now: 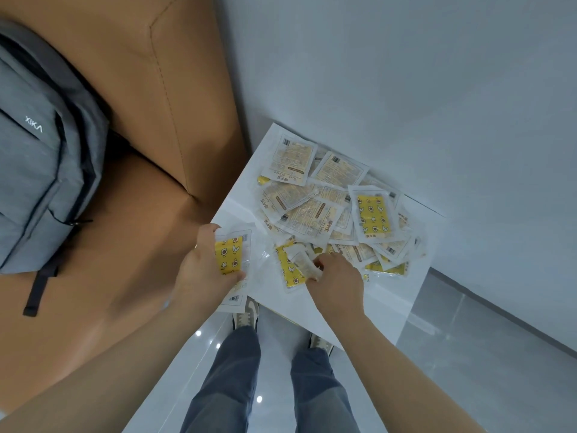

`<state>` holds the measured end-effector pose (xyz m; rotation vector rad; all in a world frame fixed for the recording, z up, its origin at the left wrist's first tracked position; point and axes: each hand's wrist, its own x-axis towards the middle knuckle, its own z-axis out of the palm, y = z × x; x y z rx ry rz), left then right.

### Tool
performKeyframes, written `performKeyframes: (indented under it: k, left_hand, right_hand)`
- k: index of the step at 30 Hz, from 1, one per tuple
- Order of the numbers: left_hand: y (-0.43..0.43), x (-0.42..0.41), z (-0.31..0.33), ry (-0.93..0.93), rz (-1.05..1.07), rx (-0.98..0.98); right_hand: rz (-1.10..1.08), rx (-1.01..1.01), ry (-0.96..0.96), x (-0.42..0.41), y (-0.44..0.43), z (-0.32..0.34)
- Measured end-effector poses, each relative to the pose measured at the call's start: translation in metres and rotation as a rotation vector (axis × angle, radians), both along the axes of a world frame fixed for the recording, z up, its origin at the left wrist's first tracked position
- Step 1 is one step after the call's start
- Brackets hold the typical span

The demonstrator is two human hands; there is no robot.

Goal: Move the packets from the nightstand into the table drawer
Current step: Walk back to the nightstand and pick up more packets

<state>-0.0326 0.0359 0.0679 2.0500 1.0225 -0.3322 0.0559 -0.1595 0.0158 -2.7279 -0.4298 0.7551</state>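
Pale grey walls (406, 73) meet in a corner; glossy grey floor tiles (468, 354) below, with spot reflections.

Item 1: white nightstand top (402, 295), rectangular, set in the wall corner, just beside a tan leather upholstered bed (125, 245) with stitched seams.

Item 2: heap of clear plastic packets (327, 207), lying overlapped across the far and middle part of the nightstand top. Some show a yellow face printed with flowers, stars and ducks; others show a beige back with barcodes and fine print. "HAND WARMER" can be read upside down on one or two backs; the remaining print is too small to read.

Item 3: left hand (206, 264), fingers and thumb clamped on a small stack of yellow-faced packets (232, 257), held over the near left corner of the nightstand.

Item 4: right hand (337, 279), fingers pinched together on a crumpled clear packet (304, 265) at the near edge of the heap, over another yellow-faced packet.

Item 5: grey fabric backpack (40, 170) with dark zips and straps, resting on the bed, white lettering "XIKA" on its front pocket.

Item 6: person's blue-grey trousers (231, 376) and beige sneakers (246, 317), standing at the nightstand's near edge.
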Motion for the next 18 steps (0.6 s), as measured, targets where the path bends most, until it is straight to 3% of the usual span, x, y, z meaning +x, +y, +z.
performKeyframes:
  k: [5, 9, 18]
  left_hand:
    - [-0.006, 0.014, 0.009, -0.019, 0.012, -0.016]
    - [-0.015, 0.033, 0.013, -0.05, -0.03, -0.029]
    - [-0.036, 0.066, 0.004, -0.061, -0.113, -0.069]
  right_hand:
    - [-0.216, 0.137, 0.027, 0.038, -0.013, 0.038]
    - [-0.384, 0.1, 0.037, 0.095, -0.033, 0.036]
    - [-0.346, -0.042, 0.274, 0.144, -0.037, 0.012]
